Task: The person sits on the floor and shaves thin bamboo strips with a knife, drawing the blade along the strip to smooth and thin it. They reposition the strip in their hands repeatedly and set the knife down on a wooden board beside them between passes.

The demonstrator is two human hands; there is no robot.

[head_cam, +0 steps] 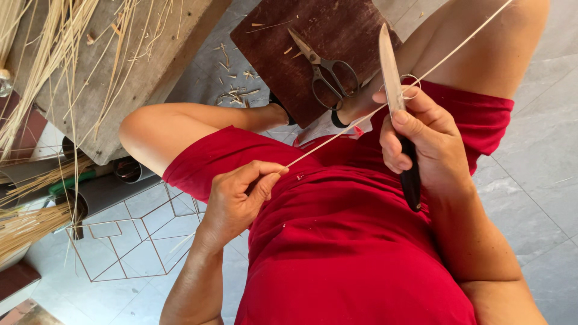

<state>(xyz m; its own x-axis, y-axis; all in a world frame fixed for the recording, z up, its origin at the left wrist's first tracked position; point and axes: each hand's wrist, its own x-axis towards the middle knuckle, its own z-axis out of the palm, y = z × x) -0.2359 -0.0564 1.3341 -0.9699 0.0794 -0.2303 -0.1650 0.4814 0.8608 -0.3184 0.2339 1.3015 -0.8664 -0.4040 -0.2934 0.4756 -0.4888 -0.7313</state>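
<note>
One thin strip runs diagonally from left hand toward upper right.

You wear a red garment — plain cloth that covers your lap and rides up above both knees, its hems falling in soft folds. A few small wet-looking specks dot the front of it. Your forearms are bare — no sleeves reach them, and there is no watch, band or ring to see on your left hand or your right hand. Dark footwear shows at your feet.
</note>
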